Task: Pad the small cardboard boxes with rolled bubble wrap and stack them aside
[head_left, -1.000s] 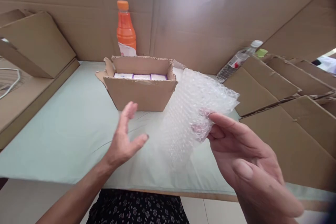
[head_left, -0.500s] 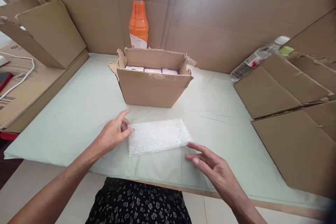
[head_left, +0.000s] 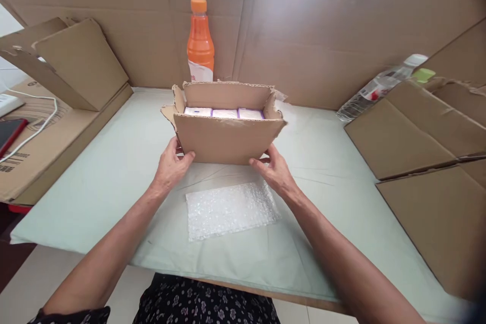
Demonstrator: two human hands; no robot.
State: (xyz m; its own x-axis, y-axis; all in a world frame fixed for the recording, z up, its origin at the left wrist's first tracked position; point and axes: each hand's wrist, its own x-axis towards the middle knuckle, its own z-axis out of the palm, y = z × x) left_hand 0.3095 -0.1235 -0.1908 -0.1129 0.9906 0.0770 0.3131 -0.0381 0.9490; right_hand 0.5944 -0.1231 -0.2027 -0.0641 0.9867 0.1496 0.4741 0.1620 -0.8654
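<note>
Hands point(head_left: 171, 167) point(head_left: 276, 169) gripping carton point(head_left: 230, 139) | bubble wrap point(head_left: 230, 211) in front | orange bottle point(head_left: 200, 45) behind

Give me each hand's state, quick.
Left hand: gripping the cardboard box at its lower left corner.
Right hand: gripping the same box at its lower right corner.

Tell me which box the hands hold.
The open middle box, with white packs inside: left hand and right hand grip it, not the other boxes.

My green-clothed table point(head_left: 114, 162) bore a carton point(head_left: 228, 139) at twelve o'clock, bubble wrap point(head_left: 230, 212) at six, a clear bottle point(head_left: 374, 91) at two, cardboard boxes point(head_left: 429, 223) at three.
</note>
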